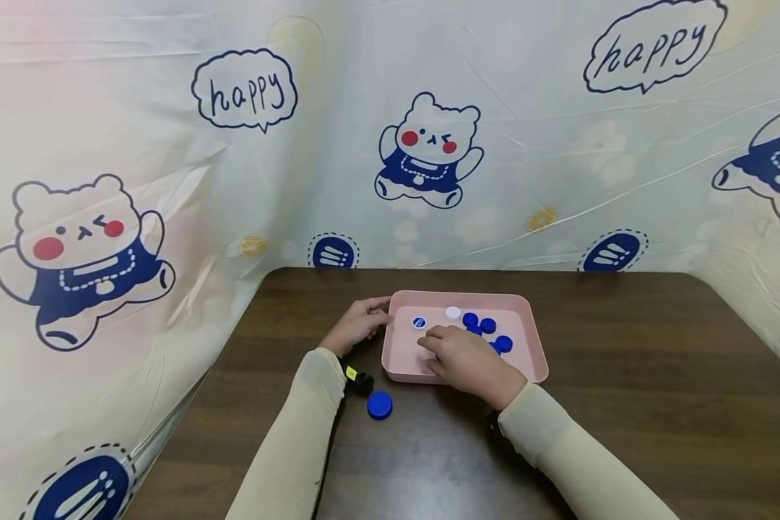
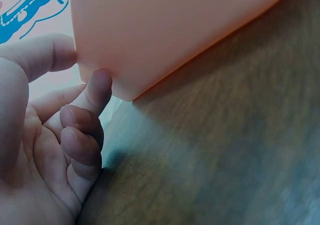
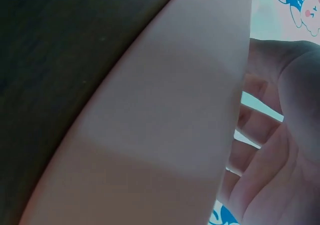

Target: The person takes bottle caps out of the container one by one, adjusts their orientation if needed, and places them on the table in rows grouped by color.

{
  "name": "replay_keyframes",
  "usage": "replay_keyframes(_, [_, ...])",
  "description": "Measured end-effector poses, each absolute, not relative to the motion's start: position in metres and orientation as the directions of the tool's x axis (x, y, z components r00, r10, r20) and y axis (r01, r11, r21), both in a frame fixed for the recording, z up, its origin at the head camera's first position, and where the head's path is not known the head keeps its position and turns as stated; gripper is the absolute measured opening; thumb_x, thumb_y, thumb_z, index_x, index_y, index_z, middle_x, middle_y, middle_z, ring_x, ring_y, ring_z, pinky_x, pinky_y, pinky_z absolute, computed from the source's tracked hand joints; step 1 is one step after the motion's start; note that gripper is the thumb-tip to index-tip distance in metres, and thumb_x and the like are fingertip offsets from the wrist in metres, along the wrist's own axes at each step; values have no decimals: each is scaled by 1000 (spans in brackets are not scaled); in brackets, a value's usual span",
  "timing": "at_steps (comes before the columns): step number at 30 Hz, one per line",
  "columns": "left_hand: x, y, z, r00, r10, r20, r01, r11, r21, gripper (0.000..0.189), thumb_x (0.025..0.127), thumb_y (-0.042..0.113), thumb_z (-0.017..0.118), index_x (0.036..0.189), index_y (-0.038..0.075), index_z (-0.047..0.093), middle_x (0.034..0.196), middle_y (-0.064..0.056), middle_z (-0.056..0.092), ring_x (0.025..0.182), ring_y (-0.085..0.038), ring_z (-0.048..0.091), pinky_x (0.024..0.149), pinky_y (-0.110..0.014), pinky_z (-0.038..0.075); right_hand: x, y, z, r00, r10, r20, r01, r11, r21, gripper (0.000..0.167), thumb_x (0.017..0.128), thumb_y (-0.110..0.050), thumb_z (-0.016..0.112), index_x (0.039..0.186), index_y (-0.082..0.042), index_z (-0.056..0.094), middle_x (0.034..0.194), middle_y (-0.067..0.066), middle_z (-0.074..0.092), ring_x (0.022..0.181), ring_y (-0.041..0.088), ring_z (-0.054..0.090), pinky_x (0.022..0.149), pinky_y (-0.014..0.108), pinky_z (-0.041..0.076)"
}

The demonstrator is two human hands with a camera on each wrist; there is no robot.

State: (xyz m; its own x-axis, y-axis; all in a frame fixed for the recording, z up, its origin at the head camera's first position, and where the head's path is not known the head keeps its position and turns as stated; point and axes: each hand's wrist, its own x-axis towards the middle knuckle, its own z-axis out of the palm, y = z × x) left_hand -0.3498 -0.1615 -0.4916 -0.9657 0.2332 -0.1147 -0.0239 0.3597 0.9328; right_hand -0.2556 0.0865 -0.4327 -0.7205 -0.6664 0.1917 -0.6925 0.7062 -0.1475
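A shallow pink tray (image 1: 399,361) lies on the table with several small blue round caps (image 1: 504,344) toward its right side. A white cap (image 1: 453,313) and a white disc with a blue mark (image 1: 419,323) lie near its far left part. My left hand (image 1: 359,325) pinches the tray's left rim between thumb and finger, the other fingers curled in the left wrist view. Over the middle of the tray reaches my right hand (image 1: 464,360), fingers loosely bent and spread, nothing visible between them. In the right wrist view its fingertips are hidden behind the tray wall (image 3: 165,95).
A larger blue cap (image 1: 380,405) lies on the brown wooden table (image 1: 656,390), in front of the tray's near left corner. Next to it, at the left wrist, is a small black device (image 1: 364,383) with a yellow label. A printed curtain (image 1: 526,144) hangs behind the table.
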Motion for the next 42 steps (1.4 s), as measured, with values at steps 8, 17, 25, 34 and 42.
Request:
replay_keyframes(8, [-350,-163,-490,-965,235,-118,-25,365,931,51,90,25,68,140,20,55,70,-6,51,60,-20,49,55,-30,43,-261,90,-437,-756,-638,146,-654,745,-131,35,89,-25,71,122,-11,69,117,4,64,105,20,62,91,37,49])
replay_keyframes(17, [-348,-164,-492,-968,223,-114,-28,353,935,51,90,26,68,139,21,55,72,-8,52,62,-21,49,56,-30,44,-263,91,-438,-772,-624,121,-636,763,-114,34,89,-24,71,121,-12,69,115,4,64,103,19,63,90,36,50])
replay_keyframes(25, [-346,-163,-493,-966,229,-120,-36,342,939,50,91,25,67,139,20,55,73,-9,52,62,-22,49,57,-30,45,-266,94,-444,-791,-606,81,-611,784,-110,36,88,-27,72,122,-14,69,118,4,64,104,19,63,92,36,49])
replay_keyframes(34, [-349,-162,-493,-966,227,-123,-39,344,938,49,90,23,68,138,18,57,72,-7,52,62,-20,50,57,-29,44,-268,97,-445,-793,-605,65,-608,783,-130,34,87,-24,74,118,-12,70,113,4,65,100,19,63,89,37,50])
replay_keyframes(42, [-349,-162,-493,-969,211,-125,-43,355,934,48,90,24,68,137,20,58,73,-7,53,63,-21,50,57,-29,45,-269,98,-445,-796,-602,53,-604,787,-129,34,86,-24,75,118,-12,70,111,4,66,100,19,63,90,37,49])
